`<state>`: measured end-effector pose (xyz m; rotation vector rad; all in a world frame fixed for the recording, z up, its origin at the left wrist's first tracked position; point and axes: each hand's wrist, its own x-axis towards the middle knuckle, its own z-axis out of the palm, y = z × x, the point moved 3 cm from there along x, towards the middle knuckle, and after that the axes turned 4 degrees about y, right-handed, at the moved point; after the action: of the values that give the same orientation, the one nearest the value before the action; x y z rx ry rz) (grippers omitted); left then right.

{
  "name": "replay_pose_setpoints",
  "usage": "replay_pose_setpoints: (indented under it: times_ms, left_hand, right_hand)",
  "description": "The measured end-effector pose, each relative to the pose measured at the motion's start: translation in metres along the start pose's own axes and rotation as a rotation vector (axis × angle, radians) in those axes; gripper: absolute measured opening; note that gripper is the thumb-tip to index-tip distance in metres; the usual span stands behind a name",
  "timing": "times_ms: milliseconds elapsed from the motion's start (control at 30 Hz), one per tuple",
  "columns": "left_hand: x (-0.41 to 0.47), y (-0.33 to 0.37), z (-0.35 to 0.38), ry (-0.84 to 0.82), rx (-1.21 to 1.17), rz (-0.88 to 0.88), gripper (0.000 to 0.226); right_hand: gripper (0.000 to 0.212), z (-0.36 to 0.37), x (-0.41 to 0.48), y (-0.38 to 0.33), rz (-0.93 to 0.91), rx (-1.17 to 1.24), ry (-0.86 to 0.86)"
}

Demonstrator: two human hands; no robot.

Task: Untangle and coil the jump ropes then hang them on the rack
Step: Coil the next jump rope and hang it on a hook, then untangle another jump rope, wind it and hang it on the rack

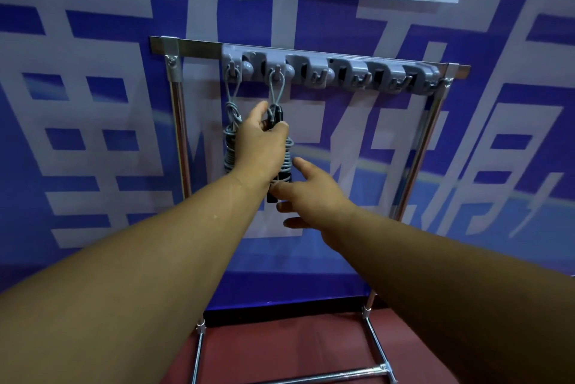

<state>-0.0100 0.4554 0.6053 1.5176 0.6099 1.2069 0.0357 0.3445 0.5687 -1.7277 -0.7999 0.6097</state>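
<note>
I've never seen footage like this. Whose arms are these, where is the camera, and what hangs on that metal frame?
No machine here: a person wears one camera on the head, so you look forward and down along their two bare arms. Before a blue banner with large white characters stands a chrome tube rack carrying a grey plastic strip of hooks. From its two leftmost hooks hang a first coiled grey jump rope and, right of it, a second coiled grey jump rope with black handles. The left hand grips the second near its top. The right hand is open, fingers spread, by that bundle's lower end; whether it touches, I cannot tell.
</note>
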Motion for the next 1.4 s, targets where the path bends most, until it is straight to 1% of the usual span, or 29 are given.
replay_pose_setpoints:
  times_ms: [167,333,567,700,867,967,1067,1200,1400]
  left_hand:
    - [-0.007,-0.007,0.0,0.002,0.052,0.025,0.065]
    - [-0.016,-0.009,-0.003,0.006,0.101,0.041,0.063]
    - [-0.045,-0.019,-0.01,0.103,0.146,0.008,0.052]
    - [-0.067,-0.035,-0.009,0.106,0.149,-0.023,0.051]
    - [-0.106,-0.063,-0.009,0.12,0.097,-0.117,0.047]
    - [-0.149,-0.089,-0.008,0.097,0.092,-0.202,0.043]
    - [-0.202,-0.123,-0.003,0.071,0.111,-0.307,0.039]
    - [-0.275,-0.168,0.009,-0.038,0.145,-0.419,0.035]
    - [-0.355,-0.217,0.029,-0.178,0.227,-0.535,0.034]
  right_hand:
    - [0.087,0.001,-0.008,0.003,0.02,-0.035,-0.09]
    - [0.09,0.001,-0.017,0.008,0.038,-0.045,-0.121]
    - [0.088,-0.014,-0.033,0.029,0.058,-0.002,-0.074]
    - [0.085,-0.026,-0.042,0.045,0.067,0.021,-0.031]
    - [0.081,-0.035,-0.062,0.07,0.09,0.099,0.006]
    - [0.078,-0.039,-0.084,0.101,0.152,0.158,0.032]
    - [0.073,-0.043,-0.114,0.148,0.262,0.197,0.068]
    - [0.071,-0.052,-0.161,0.232,0.414,0.185,0.127]
    - [0.067,-0.055,-0.233,0.335,0.584,0.209,0.209]
